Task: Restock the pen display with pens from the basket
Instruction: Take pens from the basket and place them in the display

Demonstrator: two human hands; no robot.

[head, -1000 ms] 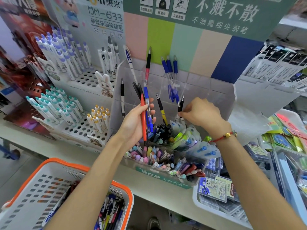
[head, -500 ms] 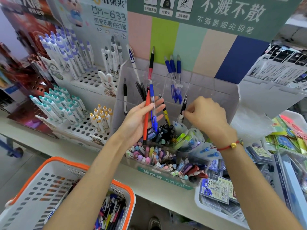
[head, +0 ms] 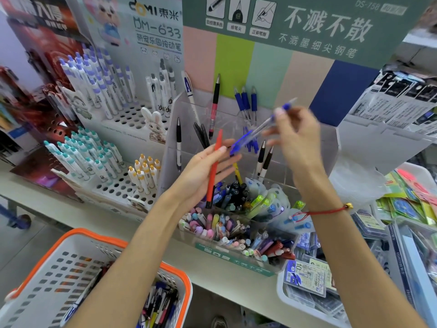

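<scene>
- The right hand (head: 299, 138) pinches a blue pen (head: 257, 129) near its upper end, thumb and fingers curled on the barrel; the pen slants down to the left, its lower tip just beside the left hand's fingertips. The hand is blurred, so the exact finger placement cannot be told.
- The left hand (head: 203, 171) lies palm-up and loosely curled, with a red pen (head: 214, 169) held across its fingers, its lower end reaching down toward the pens in the front tray.
- Both hands hover in front of the clear acrylic pen display (head: 331, 147), which stands on the desk (head: 165, 252) against the backboard; a few black and blue pens already stand in its compartments.
- The orange-rimmed basket (head: 175, 275) sits below the desk's near edge, at the left, with many loose pens (head: 160, 304) left in it, so I judge the restocking far from done.
- Handling, as a judgement: these pens are light, stiff and smooth plastic, easy to let slide through the fingers. A pinch at mid-barrel or on the rubber grip gives best control; holding by the clip risks bending it.
- The slots look narrow, so each pen wants guiding in tip-first and upright; a nudge could topple neighbouring pens.
</scene>
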